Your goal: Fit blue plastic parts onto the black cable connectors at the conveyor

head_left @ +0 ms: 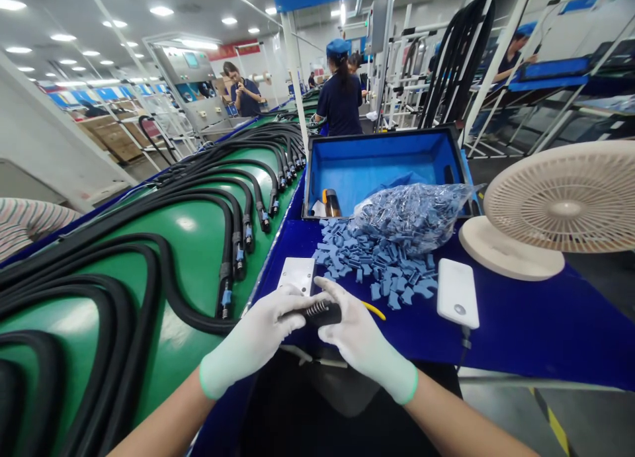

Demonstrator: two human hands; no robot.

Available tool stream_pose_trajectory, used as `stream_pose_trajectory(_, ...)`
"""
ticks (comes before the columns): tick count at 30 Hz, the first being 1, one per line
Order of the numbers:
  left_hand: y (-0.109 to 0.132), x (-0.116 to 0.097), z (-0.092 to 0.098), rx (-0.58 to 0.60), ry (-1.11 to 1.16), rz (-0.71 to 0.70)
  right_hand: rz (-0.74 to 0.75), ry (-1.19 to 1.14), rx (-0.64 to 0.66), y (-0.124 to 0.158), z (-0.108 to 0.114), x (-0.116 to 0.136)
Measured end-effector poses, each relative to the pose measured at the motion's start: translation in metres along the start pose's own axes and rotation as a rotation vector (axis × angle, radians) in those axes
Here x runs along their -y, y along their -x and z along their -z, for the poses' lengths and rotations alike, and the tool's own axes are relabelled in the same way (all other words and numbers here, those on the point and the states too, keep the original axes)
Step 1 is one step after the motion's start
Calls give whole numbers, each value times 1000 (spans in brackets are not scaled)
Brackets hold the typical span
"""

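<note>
My left hand (265,328), in a white glove, is closed on the end of a black hose (193,318) that comes in from the green belt. A metal spring (317,307) shows at that end, between my hands. My right hand (360,334), gloved too, has its fingers and thumb around the dark tip of the same hose end. Just behind my hands lies a white block with holes (296,274). A curved yellow handle (374,310) sticks out beyond my right hand; the rest of it is hidden. Small blue plastic clips (391,275) lie heaped behind it.
On the green conveyor belt (186,222) at left lie several black hoses with blue clips near their ends. A clear bag of clips (411,212) leans at a blue bin (381,159) holding a bottle (331,202). Right are a white power bank (457,291) and a fan (565,206). Co-workers stand beyond.
</note>
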State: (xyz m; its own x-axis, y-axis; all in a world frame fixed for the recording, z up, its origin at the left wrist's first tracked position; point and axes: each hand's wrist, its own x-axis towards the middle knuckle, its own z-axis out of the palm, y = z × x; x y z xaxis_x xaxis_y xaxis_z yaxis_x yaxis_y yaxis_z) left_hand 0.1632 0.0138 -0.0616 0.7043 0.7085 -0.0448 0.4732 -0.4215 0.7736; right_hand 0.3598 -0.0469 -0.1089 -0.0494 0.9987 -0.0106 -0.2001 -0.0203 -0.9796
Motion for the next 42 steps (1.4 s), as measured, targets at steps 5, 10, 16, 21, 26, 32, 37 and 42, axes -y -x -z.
stream_pose_trajectory(5,0,3,-7,-10,-102,-158,-32,-68,118,1,-1,-3)
stream_pose_trajectory(10,-1,8,-15,-25,-125,-229,-38,-43,200,0,5,3)
stream_pose_trajectory(16,-17,17,-11,-89,179,132,108,197,112,4,3,11)
stream_pose_trajectory(21,-13,11,-14,-120,9,90,129,137,199,-5,9,14)
stream_pose_trajectory(26,27,17,-45,-419,-72,84,-61,-115,-34,-6,-1,7)
stream_pose_trajectory(32,43,29,-54,-703,1211,378,-75,-96,251,15,-19,-12)
stream_pose_trajectory(37,20,18,-4,-814,1319,165,85,1143,63,-41,24,0)
stream_pose_trajectory(42,-32,15,38,-808,921,-36,64,1481,62,-87,28,-4)
